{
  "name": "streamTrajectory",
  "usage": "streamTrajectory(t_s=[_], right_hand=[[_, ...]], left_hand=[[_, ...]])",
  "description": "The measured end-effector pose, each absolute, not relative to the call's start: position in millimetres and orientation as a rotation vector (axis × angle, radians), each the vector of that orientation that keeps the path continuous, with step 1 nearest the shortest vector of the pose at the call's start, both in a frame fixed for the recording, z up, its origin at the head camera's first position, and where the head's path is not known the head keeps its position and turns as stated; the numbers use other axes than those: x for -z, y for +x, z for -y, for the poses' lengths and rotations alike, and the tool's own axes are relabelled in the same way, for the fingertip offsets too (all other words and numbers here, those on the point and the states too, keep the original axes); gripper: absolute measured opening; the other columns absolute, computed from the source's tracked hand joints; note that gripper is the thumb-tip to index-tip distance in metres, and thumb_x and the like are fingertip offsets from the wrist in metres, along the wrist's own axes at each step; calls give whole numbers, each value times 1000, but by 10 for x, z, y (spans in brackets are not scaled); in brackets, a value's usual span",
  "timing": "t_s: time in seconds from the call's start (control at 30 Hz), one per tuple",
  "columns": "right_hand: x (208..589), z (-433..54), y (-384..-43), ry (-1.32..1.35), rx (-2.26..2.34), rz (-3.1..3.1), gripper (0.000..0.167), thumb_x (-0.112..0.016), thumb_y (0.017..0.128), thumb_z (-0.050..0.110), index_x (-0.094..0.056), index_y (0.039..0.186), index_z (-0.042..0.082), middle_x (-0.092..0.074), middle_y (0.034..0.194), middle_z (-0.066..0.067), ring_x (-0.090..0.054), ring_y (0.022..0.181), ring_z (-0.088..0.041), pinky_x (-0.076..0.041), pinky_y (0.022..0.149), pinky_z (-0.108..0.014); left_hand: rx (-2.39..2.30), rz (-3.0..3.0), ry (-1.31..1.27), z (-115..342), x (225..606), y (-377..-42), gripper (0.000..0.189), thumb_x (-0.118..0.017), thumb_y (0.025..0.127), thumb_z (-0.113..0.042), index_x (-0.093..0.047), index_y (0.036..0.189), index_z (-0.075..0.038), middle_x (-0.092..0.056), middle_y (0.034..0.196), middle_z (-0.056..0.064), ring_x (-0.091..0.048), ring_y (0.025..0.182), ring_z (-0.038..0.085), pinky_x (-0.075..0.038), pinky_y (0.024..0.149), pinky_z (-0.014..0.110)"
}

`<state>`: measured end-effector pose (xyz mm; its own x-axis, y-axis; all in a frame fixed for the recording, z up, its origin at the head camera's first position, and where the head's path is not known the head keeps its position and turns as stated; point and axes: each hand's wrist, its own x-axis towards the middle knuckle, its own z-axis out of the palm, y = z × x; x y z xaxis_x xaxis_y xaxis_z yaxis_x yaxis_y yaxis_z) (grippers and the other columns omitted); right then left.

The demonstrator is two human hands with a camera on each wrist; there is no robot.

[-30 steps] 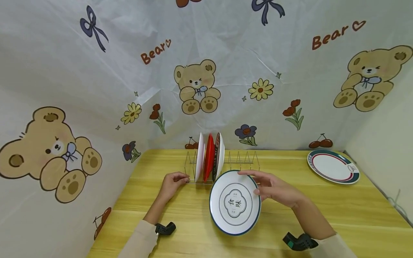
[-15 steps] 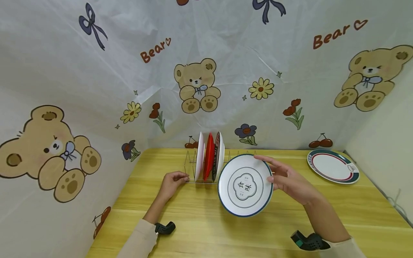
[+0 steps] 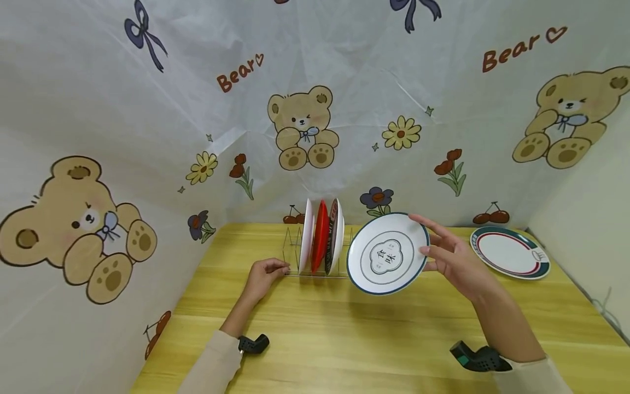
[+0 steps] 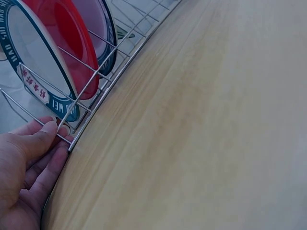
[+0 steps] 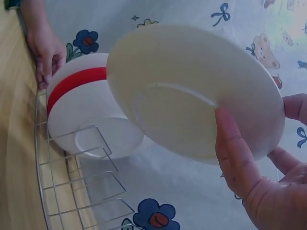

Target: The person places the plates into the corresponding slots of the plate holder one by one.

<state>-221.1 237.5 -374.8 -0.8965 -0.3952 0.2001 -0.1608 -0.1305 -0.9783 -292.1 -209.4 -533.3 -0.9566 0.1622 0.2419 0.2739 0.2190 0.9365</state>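
Observation:
A white plate with a dark blue rim and black characters in its centre (image 3: pixel 386 254) is tilted in the air, right of the dish rack. My right hand (image 3: pixel 458 260) holds it by its right edge, thumb on the face; the right wrist view shows fingers against its pale underside (image 5: pixel 177 96). My left hand (image 3: pixel 266 276) pinches the front left corner of the wire dish rack (image 4: pixel 103 98). Standing on edge in the rack are a white plate (image 3: pixel 305 235), a red plate (image 3: pixel 320 235) and a dark-patterned plate (image 3: pixel 337 241).
An oval white plate with a green and red border (image 3: pixel 509 253) lies flat at the right back of the wooden table (image 3: pixel 315 339). Behind the rack hangs a white cloth (image 3: pixel 354 98) printed with bears. Wire slots continue rightward from the standing plates, partly behind the held plate.
My right hand has carried the held plate up and to the right, away from the standing plates, turning it more tilted. My left hand stays at the rack's corner.

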Motion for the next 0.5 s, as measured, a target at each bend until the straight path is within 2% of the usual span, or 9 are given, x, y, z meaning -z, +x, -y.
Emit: streamTrajectory(t_s=[0.3, 0.5], right_hand=[[3692, -2277, -2431, -582, 2102, -2090, 62, -59, 103, 7, -36, 159, 20, -39, 145, -24, -68, 106, -21, -62, 83, -36], [3650, -2183, -2624, -592, 2035, -2143, 64, -62, 102, 10, -35, 159, 19, -45, 139, -30, -68, 104, -23, -62, 83, -39]], left_hand=[[1868, 2392, -392, 2087, 5349, -2919, 12, -68, 93, 6, -74, 103, 11, -75, 101, 22, -72, 96, 39, -61, 81, 29], [1879, 2379, -441, 2099, 5302, -2910, 14, -68, 94, 6, -73, 104, 13, -74, 102, 25, -71, 96, 42, -61, 82, 32]])
